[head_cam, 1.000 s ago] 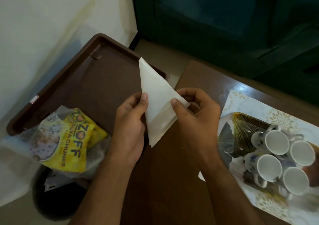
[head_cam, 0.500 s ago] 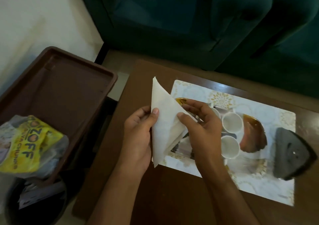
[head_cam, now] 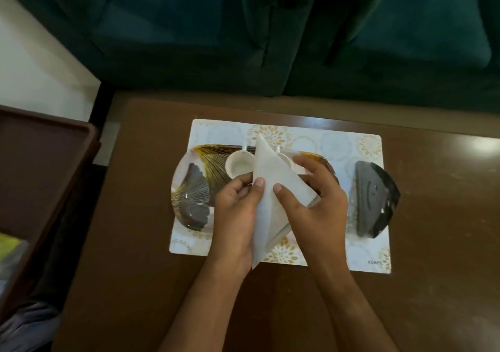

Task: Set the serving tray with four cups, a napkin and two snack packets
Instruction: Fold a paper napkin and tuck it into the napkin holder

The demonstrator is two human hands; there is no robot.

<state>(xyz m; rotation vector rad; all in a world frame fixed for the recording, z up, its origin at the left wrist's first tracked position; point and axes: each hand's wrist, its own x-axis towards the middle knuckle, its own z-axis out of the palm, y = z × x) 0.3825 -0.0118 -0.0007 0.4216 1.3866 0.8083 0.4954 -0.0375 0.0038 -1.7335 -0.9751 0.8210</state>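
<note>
Head view: napkin (head_cam: 273, 189), white, folded to a triangle, held above the serving tray (head_cam: 194, 186), which sits on a placemat (head_cam: 338, 146). Left hand (head_cam: 238, 216) pinches its left edge with the thumb on top; right hand (head_cam: 316, 205) pinches the right side, fingers behind. One cup (head_cam: 239, 163) visible on the tray; others hidden. Judgement: paper is light, limp, creases easily. Best held near the folded edges with both hands so the layers stay together.
</note>
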